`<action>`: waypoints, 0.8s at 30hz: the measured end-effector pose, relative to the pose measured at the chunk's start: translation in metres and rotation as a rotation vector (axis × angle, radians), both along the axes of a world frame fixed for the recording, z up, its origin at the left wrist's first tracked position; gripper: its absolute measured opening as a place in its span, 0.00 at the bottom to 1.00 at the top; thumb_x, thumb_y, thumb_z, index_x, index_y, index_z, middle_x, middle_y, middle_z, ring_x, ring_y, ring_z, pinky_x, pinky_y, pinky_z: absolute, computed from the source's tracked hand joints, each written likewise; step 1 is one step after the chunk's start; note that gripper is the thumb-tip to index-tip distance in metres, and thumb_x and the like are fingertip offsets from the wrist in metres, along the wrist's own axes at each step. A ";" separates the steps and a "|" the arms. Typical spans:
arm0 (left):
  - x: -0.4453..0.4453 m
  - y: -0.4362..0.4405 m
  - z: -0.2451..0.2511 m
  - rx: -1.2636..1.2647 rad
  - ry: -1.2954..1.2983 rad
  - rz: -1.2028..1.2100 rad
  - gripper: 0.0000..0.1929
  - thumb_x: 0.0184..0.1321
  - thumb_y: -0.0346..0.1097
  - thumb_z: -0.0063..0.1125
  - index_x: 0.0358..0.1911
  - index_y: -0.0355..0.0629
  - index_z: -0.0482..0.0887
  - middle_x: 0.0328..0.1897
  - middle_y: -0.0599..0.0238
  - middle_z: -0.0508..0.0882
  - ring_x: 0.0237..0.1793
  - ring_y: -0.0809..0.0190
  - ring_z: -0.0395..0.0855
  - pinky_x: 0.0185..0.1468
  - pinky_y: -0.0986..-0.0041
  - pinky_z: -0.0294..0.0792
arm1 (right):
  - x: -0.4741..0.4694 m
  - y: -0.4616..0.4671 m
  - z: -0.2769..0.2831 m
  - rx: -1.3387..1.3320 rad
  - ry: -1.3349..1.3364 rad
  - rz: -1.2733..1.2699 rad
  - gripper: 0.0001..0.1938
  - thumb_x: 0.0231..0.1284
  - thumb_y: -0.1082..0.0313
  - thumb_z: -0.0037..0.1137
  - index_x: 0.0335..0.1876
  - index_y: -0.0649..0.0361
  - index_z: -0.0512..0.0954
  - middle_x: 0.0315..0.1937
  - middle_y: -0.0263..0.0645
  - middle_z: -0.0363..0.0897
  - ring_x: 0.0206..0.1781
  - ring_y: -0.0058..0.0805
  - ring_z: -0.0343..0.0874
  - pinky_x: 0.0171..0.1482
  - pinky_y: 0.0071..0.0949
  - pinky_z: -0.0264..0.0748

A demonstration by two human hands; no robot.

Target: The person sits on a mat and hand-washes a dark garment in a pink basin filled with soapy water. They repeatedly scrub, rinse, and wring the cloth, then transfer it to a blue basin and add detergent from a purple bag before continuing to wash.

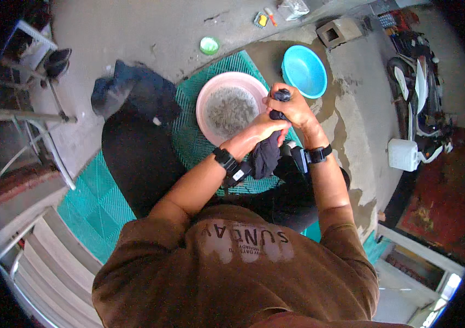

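Observation:
A dark wet cloth (266,158) is bunched and twisted between my two hands. My left hand (272,126) grips it lower down, with the loose part hanging below towards my lap. Higher up, my right hand (291,105) is closed around the cloth's bundled upper end. Both hands are at the right rim of a pink basin (202,108), which holds cloudy, foamy water (232,110). The basin stands on green plastic floor mats (232,63). What kind of garment the cloth is, I cannot tell.
A blue basin (304,71) sits beyond my hands on wet concrete. Dark fabric (142,88) lies to the left of the pink basin. Farther off are a small green bowl (209,45), a yellow sponge (262,20), a brush (271,17) and a concrete block (339,33). A motorcycle (414,82) stands at right.

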State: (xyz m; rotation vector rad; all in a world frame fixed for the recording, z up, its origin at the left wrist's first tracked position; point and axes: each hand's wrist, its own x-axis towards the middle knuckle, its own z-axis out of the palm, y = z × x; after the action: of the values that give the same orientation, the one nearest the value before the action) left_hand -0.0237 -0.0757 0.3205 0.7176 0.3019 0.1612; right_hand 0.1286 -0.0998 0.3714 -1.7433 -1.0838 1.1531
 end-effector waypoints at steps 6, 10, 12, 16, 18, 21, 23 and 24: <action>0.024 -0.020 -0.077 0.312 0.304 0.314 0.08 0.66 0.34 0.61 0.28 0.41 0.82 0.19 0.65 0.83 0.20 0.61 0.85 0.23 0.64 0.72 | -0.030 0.020 -0.054 -0.081 -0.496 -0.019 0.10 0.55 0.67 0.69 0.33 0.62 0.78 0.22 0.42 0.76 0.27 0.31 0.76 0.36 0.37 0.77; 0.023 -0.033 -0.132 0.575 0.489 0.271 0.05 0.66 0.36 0.65 0.35 0.44 0.86 0.26 0.62 0.88 0.30 0.58 0.90 0.32 0.61 0.77 | -0.048 0.023 -0.106 -0.163 -0.808 -0.044 0.10 0.54 0.64 0.70 0.37 0.60 0.84 0.33 0.54 0.88 0.40 0.58 0.87 0.46 0.47 0.84; 0.019 -0.040 -0.156 0.935 0.443 0.518 0.07 0.64 0.36 0.65 0.37 0.40 0.86 0.32 0.54 0.90 0.36 0.54 0.91 0.36 0.59 0.78 | -0.054 0.024 -0.128 -0.162 -0.869 -0.087 0.10 0.53 0.64 0.71 0.39 0.59 0.87 0.38 0.55 0.89 0.45 0.57 0.89 0.48 0.48 0.85; 0.010 -0.050 -0.184 0.712 0.452 0.501 0.13 0.66 0.39 0.66 0.49 0.42 0.87 0.43 0.54 0.92 0.47 0.45 0.91 0.45 0.54 0.79 | -0.060 0.024 -0.161 -0.242 -0.923 -0.106 0.12 0.51 0.66 0.70 0.43 0.54 0.90 0.42 0.53 0.91 0.46 0.52 0.91 0.53 0.45 0.87; 0.009 -0.048 -0.184 0.768 0.549 0.542 0.20 0.69 0.42 0.66 0.58 0.37 0.81 0.44 0.48 0.91 0.48 0.44 0.91 0.45 0.52 0.79 | -0.058 0.024 -0.167 -0.313 -0.882 -0.137 0.11 0.51 0.65 0.69 0.41 0.54 0.91 0.40 0.50 0.92 0.45 0.50 0.92 0.51 0.45 0.87; 0.014 -0.029 -0.169 0.695 0.465 0.492 0.22 0.71 0.43 0.64 0.61 0.36 0.78 0.46 0.47 0.90 0.44 0.45 0.91 0.44 0.54 0.80 | -0.049 0.024 -0.159 -0.308 -0.772 -0.162 0.25 0.55 0.52 0.76 0.54 0.59 0.86 0.50 0.53 0.89 0.54 0.51 0.89 0.59 0.42 0.84; 0.018 -0.005 -0.155 0.299 0.372 0.335 0.22 0.75 0.46 0.61 0.63 0.39 0.79 0.50 0.55 0.88 0.45 0.53 0.91 0.45 0.61 0.82 | -0.041 0.019 -0.140 -0.241 -0.722 -0.213 0.35 0.59 0.43 0.77 0.65 0.59 0.79 0.56 0.52 0.85 0.59 0.47 0.86 0.64 0.40 0.80; 0.022 0.004 -0.146 0.179 0.392 0.418 0.20 0.75 0.46 0.61 0.60 0.39 0.81 0.45 0.58 0.88 0.40 0.55 0.90 0.40 0.64 0.81 | -0.037 0.013 -0.127 -0.180 -0.398 -0.261 0.41 0.65 0.40 0.73 0.74 0.59 0.70 0.62 0.51 0.77 0.64 0.44 0.80 0.68 0.38 0.75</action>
State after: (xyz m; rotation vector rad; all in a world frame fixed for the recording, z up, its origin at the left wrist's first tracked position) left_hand -0.0014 -0.0714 0.1743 0.8566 0.8213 0.4500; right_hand 0.0915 -0.0865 0.2449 -2.2462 -0.9584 0.7790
